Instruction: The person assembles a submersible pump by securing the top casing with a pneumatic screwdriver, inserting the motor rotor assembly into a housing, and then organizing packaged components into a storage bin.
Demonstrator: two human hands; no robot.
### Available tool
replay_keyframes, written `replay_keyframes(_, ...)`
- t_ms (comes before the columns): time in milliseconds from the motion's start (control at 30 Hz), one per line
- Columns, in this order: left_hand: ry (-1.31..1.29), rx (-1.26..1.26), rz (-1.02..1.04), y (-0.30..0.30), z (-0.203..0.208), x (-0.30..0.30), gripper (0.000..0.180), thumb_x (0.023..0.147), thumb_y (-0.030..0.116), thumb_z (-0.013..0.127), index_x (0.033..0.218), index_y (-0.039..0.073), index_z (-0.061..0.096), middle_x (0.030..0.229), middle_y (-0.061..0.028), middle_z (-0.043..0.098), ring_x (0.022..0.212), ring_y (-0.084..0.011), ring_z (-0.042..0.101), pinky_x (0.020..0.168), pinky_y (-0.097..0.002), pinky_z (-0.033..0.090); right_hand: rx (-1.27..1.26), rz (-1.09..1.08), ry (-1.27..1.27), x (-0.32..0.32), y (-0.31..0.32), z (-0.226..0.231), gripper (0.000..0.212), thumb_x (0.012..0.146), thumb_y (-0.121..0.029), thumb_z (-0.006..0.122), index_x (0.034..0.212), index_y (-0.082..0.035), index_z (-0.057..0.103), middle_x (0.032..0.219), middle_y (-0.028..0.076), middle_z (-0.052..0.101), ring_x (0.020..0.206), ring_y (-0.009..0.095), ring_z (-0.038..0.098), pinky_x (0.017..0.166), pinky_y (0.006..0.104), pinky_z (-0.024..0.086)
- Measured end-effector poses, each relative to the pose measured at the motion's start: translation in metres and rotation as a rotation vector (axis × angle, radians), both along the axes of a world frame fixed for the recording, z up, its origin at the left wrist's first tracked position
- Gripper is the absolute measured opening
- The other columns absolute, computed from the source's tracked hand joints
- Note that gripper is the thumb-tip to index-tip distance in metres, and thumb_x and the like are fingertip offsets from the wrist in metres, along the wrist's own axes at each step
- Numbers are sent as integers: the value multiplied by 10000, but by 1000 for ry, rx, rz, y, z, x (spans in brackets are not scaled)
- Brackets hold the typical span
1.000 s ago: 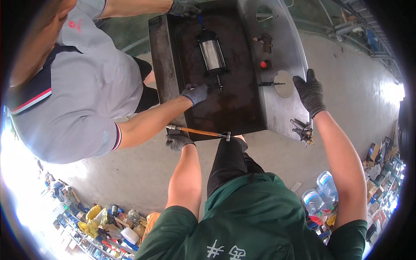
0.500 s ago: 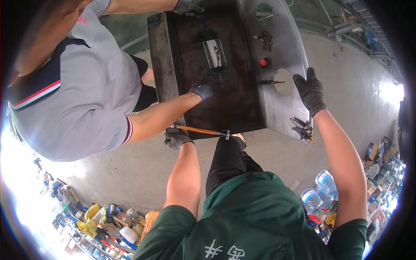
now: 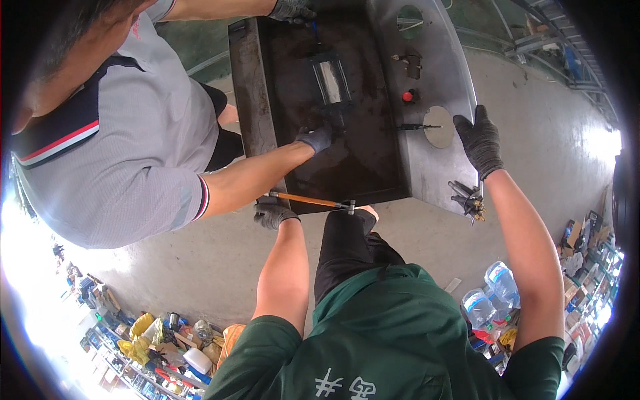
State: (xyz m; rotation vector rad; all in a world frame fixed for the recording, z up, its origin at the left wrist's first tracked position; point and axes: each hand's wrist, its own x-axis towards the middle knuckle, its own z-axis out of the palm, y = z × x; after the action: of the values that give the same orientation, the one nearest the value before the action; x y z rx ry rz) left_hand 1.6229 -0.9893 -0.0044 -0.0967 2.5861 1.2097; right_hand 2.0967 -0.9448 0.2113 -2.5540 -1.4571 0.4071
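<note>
A large dark sheet-metal housing (image 3: pixel 313 177) with a grey metal side panel (image 3: pixel 437 73) lies before me. My right hand (image 3: pixel 479 141), in a dark knit glove, is wrapped around the panel's outer edge. At the near left corner my left hand (image 3: pixel 273 215), gloved the same way, is closed on the housing's rim, fingers partly hidden. Along that near rim lies a hammer with an orange handle (image 3: pixel 310 199). Another person's gloved hand (image 3: pixel 317 139) presses inside the housing, below a bright rectangular opening (image 3: pixel 331 81). That person's other gloved hand (image 3: pixel 292 10) is at the far edge.
The panel bears a red knob (image 3: pixel 409 96), a round hole (image 3: pixel 438 127) and brass fittings (image 3: pixel 475 203) near its near corner. The other person (image 3: pixel 133 153) stands at the left. Large clear bottles (image 3: pixel 490 300) and cluttered shelves (image 3: pixel 167 353) are behind me on the concrete floor (image 3: pixel 200 273).
The housing has shifted very slightly right, along with my right hand. Inside it, the other person's hand has moved a little, and the opening's mottled pale surface now looks smoother.
</note>
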Motion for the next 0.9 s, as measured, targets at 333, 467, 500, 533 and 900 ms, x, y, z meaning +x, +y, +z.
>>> replay_keyframes(333,-47,66,12,-2,2,7,410,1021,414,524,1068,7,528,905,-164,706,761,-288,712,669,-442,607,91,61,-13,13,-4,-10,529,920,-396,707,1195,25,544,958,296,692,932,483,673,797,522,528)
replay_keyframes(467,18,-59,-21,-3,2,-3,440,1028,440,541,1078,3,535,836,-141,699,718,-260,692,640,-391,584,371,-50,134,10,4,5,439,893,-266,769,1191,-15,566,901,130,657,806,207,615,735,388,529)
replay_keyframes(500,6,-45,-8,-3,3,-7,440,1028,440,541,1078,3,535,836,-141,699,718,-260,692,640,-391,584,391,-12,186,11,-4,20,389,887,-252,774,1139,-23,586,877,114,659,784,183,605,723,377,527)
replay_keyframes(533,-78,136,55,-4,9,-18,442,1037,437,523,1130,6,550,908,-151,707,760,-279,704,665,-413,589,405,39,263,-25,-5,53,339,882,-239,779,1088,-32,607,853,98,661,763,159,595,710,366,525)
replay_keyframes(900,-575,210,-729,-107,49,-145,333,1031,397,565,1181,100,588,1023,-52,638,950,-193,626,826,-363,528,-808,1908,1126,-531,20,241,317,902,-336,679,887,-21,649,890,182,685,767,348,659,727,446,508)
